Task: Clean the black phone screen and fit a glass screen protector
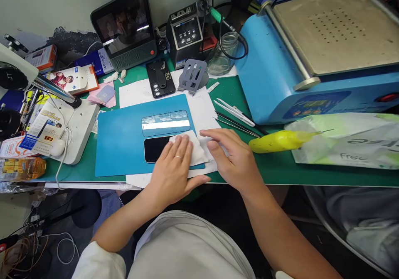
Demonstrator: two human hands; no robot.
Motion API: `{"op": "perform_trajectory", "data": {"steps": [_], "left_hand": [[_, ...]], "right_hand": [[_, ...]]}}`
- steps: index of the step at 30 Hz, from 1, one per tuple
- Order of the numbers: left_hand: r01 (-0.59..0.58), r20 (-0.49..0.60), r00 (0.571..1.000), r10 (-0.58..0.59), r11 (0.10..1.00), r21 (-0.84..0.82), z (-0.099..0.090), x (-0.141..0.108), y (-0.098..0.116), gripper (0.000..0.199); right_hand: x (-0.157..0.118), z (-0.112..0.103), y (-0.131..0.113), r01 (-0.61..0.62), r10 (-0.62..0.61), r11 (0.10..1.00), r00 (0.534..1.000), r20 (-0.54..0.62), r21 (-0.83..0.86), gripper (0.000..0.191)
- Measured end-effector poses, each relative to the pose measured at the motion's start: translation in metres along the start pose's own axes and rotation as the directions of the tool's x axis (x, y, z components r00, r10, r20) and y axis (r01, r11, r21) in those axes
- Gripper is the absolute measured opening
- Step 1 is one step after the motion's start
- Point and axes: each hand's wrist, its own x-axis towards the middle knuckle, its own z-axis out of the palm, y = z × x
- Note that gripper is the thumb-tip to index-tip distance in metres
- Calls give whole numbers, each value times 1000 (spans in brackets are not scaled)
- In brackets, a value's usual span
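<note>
My left hand (174, 167) lies flat with its fingers stretched over a white tissue (197, 150). Under the tissue and fingers is a phone screen (155, 148), black and lying face up; its right part is hidden. It rests on a blue mat (120, 142). Just behind it on the mat lies a clear screen protector (166, 123) with a white strip along it. My right hand (235, 158) hovers at the mat's right edge, close to the tissue, thumb and fingers apart and nothing visible between them.
Tweezers (233, 112) and a yellow bottle with a needle tip (277, 141) lie to the right, beside a wipes pack (346, 142). A blue heating machine (274, 75) stands behind them. Farther back are a phone case (160, 77), a glass jar (222, 55) and a smart display (124, 28).
</note>
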Motion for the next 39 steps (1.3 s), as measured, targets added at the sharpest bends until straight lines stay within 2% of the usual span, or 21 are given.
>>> {"op": "perform_trajectory", "data": {"steps": [3, 5, 9, 13, 17, 20, 22, 26, 30, 32, 35, 39], "left_hand": [[9, -35, 999, -8, 1000, 19, 5, 11, 13, 90], [11, -47, 999, -9, 999, 38, 4, 8, 14, 88], [28, -9, 1000, -27, 999, 46, -7, -19, 1, 78], [117, 18, 993, -118, 992, 35, -15, -40, -17, 62], [109, -3, 994, -109, 994, -13, -11, -21, -21, 66], [33, -33, 999, -35, 997, -72, -5, 5, -10, 70], [25, -36, 999, -28, 996, -84, -3, 14, 1, 75], [33, -17, 999, -34, 998, -60, -4, -1, 8, 76], [116, 19, 993, -116, 993, -15, -9, -33, -8, 65], [177, 23, 984, -177, 984, 13, -11, -40, -18, 62], [221, 13, 975, -221, 975, 36, -11, -36, -23, 64], [158, 16, 987, -158, 987, -14, -5, -8, -6, 73]], "right_hand": [[-1, -1, 1, -16, 16, 1000, 1000, -4, 3, 24], [-1, -1, 2, -24, 24, 1000, 1000, 4, 15, 24], [-1, -1, 2, -22, 21, 1000, 999, 39, 22, 23], [0, 0, 1, -30, 30, 999, 998, 60, 11, 21], [2, 2, 0, -36, 37, 999, 998, 59, -12, 23], [3, 2, 1, -21, 22, 999, 999, 38, -27, 26], [2, 2, 2, -38, 39, 999, 999, 23, -27, 27], [0, 2, 4, -85, 86, 996, 996, 16, -13, 28], [0, 0, 4, -92, 92, 996, 995, 36, -3, 27], [1, -1, 3, -105, 105, 994, 993, 43, -4, 27], [2, -1, 3, -99, 99, 995, 994, 40, -4, 27], [3, 0, 5, -74, 74, 997, 997, -7, 4, 28]]}}
